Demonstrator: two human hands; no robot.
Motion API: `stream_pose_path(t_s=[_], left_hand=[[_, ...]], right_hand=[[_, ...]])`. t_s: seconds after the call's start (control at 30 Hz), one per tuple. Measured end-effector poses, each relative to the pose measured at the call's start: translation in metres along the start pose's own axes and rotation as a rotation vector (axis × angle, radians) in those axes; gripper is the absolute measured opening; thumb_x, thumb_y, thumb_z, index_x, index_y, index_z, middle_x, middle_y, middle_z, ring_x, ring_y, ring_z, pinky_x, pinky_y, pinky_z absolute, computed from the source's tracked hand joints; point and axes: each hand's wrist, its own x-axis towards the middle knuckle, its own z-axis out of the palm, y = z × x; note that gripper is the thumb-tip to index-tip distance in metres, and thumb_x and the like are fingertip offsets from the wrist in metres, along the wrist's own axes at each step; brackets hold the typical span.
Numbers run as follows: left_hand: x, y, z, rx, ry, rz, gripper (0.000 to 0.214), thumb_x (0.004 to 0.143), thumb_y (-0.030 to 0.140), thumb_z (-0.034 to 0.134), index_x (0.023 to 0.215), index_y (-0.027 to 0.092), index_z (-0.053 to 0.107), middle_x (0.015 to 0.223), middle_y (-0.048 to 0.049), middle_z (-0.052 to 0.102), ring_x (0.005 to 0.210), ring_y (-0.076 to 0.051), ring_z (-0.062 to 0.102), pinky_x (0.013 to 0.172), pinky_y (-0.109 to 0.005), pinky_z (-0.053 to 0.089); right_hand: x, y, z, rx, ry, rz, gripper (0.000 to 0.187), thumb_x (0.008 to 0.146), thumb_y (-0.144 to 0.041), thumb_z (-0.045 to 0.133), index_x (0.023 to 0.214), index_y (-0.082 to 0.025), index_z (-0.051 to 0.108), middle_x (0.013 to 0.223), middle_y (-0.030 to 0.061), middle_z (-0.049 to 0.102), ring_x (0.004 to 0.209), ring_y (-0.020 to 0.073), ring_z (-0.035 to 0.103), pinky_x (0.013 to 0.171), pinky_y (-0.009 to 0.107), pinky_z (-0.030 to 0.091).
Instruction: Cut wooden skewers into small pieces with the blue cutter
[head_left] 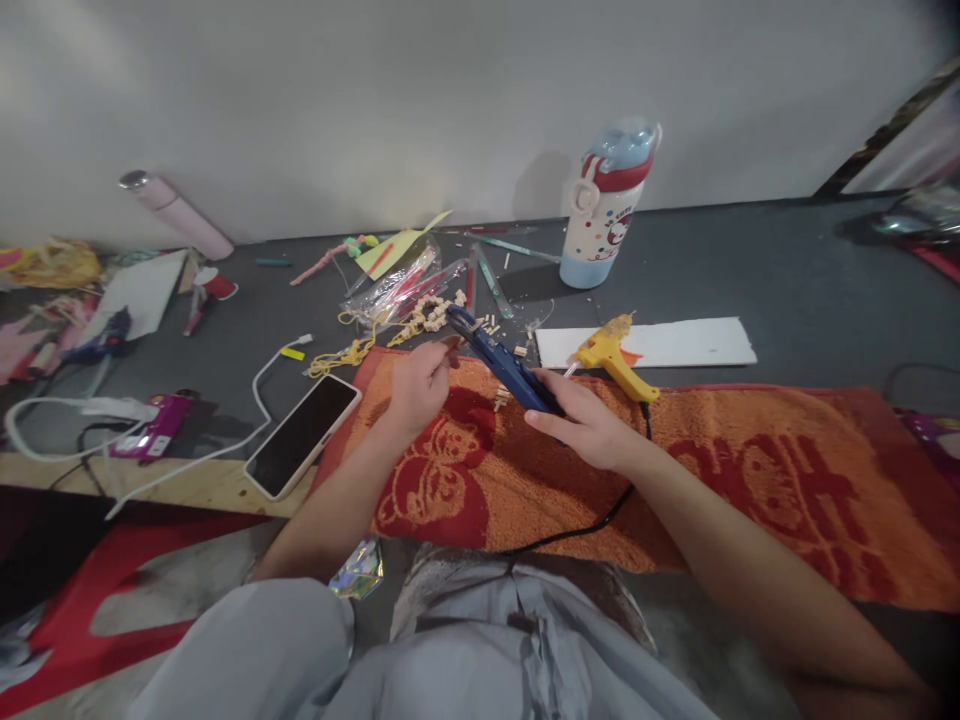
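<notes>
My right hand (585, 420) is wrapped round the handle of a blue glue gun (499, 360), whose nozzle points up and left; a black cord runs from it toward my lap. My left hand (420, 385) is closed in a pinch on a small brownish piece (452, 343), held right at the gun's nozzle. Both hands hover over an orange and red towel (750, 470) spread on the grey floor. Small wooden pieces (501, 398) lie on the towel under the gun.
A yellow glue gun (611, 355) rests on a white board (675, 343). A phone (302, 433) with white cable lies left of the towel. A spotted water bottle (604, 210) stands by the wall. Plastic bags, beads and yellow cord (409, 300) lie behind my hands.
</notes>
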Motion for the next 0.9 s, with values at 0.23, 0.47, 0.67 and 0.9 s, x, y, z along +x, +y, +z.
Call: stream_pose_path(t_s=[0.23, 0.47, 0.67, 0.9], left_hand=[[0.0, 0.009, 0.0, 0.152, 0.152, 0.106, 0.023, 0.088, 0.03, 0.046, 0.101, 0.015, 0.057, 0.105, -0.013, 0.063, 0.105, -0.022, 0.056, 0.093, -0.038, 0.043], [-0.01, 0.034, 0.006, -0.261, -0.181, -0.117, 0.035, 0.089, 0.048, 0.044, 0.094, 0.016, 0.057, 0.088, -0.0086, 0.065, 0.08, -0.019, 0.062, 0.073, -0.033, 0.05], [-0.015, 0.045, 0.03, -0.946, -0.327, -0.295, 0.059, 0.073, 0.064, 0.058, 0.11, 0.018, 0.053, 0.106, -0.0095, 0.064, 0.099, -0.021, 0.062, 0.088, -0.035, 0.049], [-0.016, 0.048, 0.029, -0.985, -0.311, -0.319, 0.059, 0.071, 0.063, 0.062, 0.105, 0.016, 0.054, 0.107, -0.0121, 0.063, 0.1, -0.023, 0.061, 0.092, -0.038, 0.048]], right_hand=[[0.004, 0.001, 0.008, 0.055, 0.073, 0.024, 0.055, 0.086, -0.05, 0.047, 0.124, -0.011, 0.047, 0.121, 0.0173, 0.059, 0.111, 0.031, 0.055, 0.097, 0.048, 0.04], [0.009, -0.003, 0.022, 0.245, 0.167, 0.034, 0.051, 0.087, -0.052, 0.046, 0.12, -0.014, 0.051, 0.117, 0.014, 0.061, 0.107, 0.0273, 0.057, 0.096, 0.044, 0.041], [0.007, -0.009, 0.033, 0.307, 0.114, -0.055, 0.054, 0.089, -0.052, 0.043, 0.13, -0.017, 0.044, 0.128, 0.0131, 0.055, 0.119, 0.0261, 0.051, 0.105, 0.045, 0.035], [0.006, -0.009, 0.034, 0.269, 0.12, -0.098, 0.054, 0.09, -0.049, 0.043, 0.132, -0.015, 0.041, 0.132, 0.0146, 0.052, 0.128, 0.0257, 0.044, 0.11, 0.045, 0.03]])
